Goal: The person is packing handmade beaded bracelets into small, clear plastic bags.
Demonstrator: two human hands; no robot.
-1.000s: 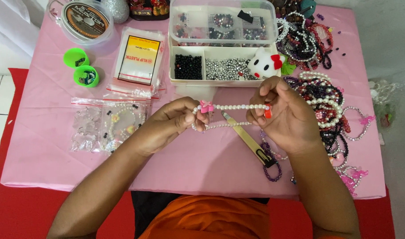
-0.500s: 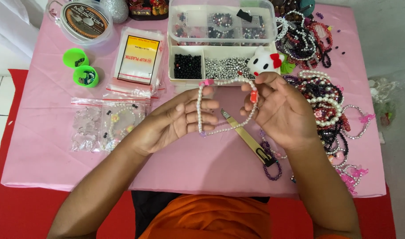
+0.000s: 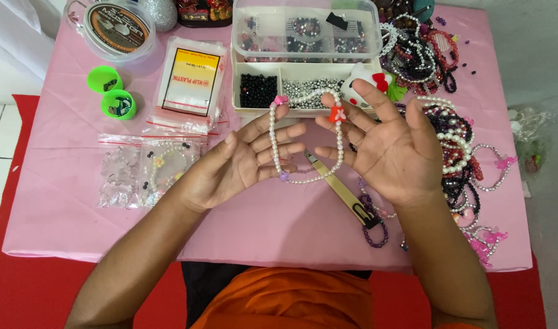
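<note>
A white pearl bracelet (image 3: 273,141) with a small pink bead, a red charm and a purple bead hangs as a loop stretched between my two hands above the pink table (image 3: 65,201). My left hand (image 3: 236,164) has its fingers spread inside the loop's left side. My right hand (image 3: 385,146) is palm up, fingers apart, with the red charm at its index fingertip.
A compartmented bead box (image 3: 303,55) stands behind the hands, a white cat figurine (image 3: 363,82) beside it. Several bracelets (image 3: 455,152) are piled at right. Plastic zip bags (image 3: 148,170), green caps (image 3: 111,91), a cord spool (image 3: 117,27) and a metal tool (image 3: 343,192) lie around.
The bracelet was pinched straight between closed fingers; both hands have since opened and spread, stretching it into a wide loop.
</note>
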